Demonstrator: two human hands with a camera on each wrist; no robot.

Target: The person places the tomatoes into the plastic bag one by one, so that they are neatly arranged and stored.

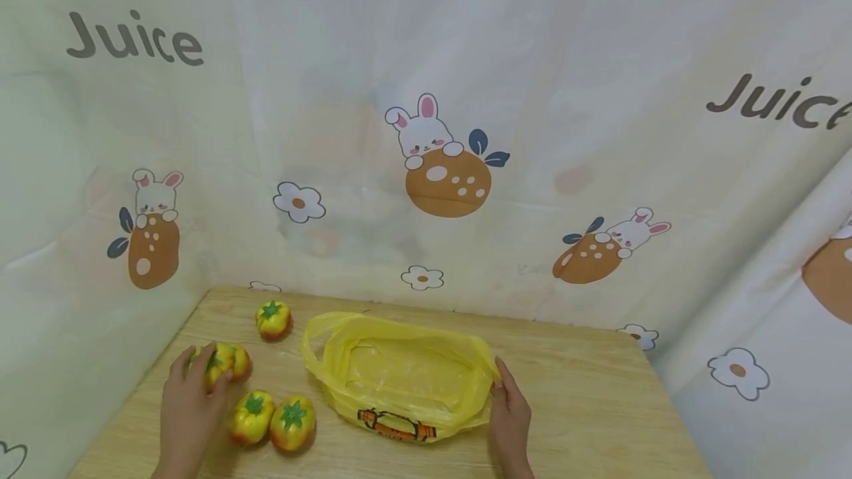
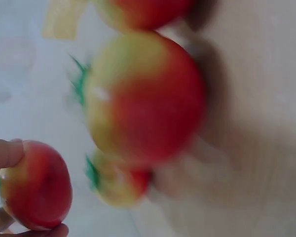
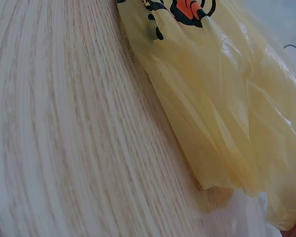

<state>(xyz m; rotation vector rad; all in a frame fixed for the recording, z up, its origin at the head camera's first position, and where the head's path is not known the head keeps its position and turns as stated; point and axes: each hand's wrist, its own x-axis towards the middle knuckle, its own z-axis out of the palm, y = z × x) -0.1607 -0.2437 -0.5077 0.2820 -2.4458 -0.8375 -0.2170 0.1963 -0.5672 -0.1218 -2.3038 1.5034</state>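
My left hand (image 1: 191, 401) grips a yellow-and-red tomato (image 2: 39, 185) with a green leafy top, thumb and fingers around it in the left wrist view. Just behind that hand is another tomato (image 1: 241, 362). Two more, a left tomato (image 1: 251, 420) and a right tomato (image 1: 293, 426), sit side by side to its right. Mid-table stands a yellow plastic bag (image 1: 399, 420), its mouth spread wide and facing up. At its right rim my right hand (image 1: 511, 416) pinches the plastic. Most of that hand is out of the right wrist view, where the bag's side (image 3: 212, 113) shows.
A single tomato (image 1: 274, 321) lies near the back left of the wooden table (image 1: 586, 405). Behind and beside the table hangs a pale printed curtain (image 1: 346, 146) with rabbits and flowers. One bag handle (image 1: 313, 342) loops out at the left.
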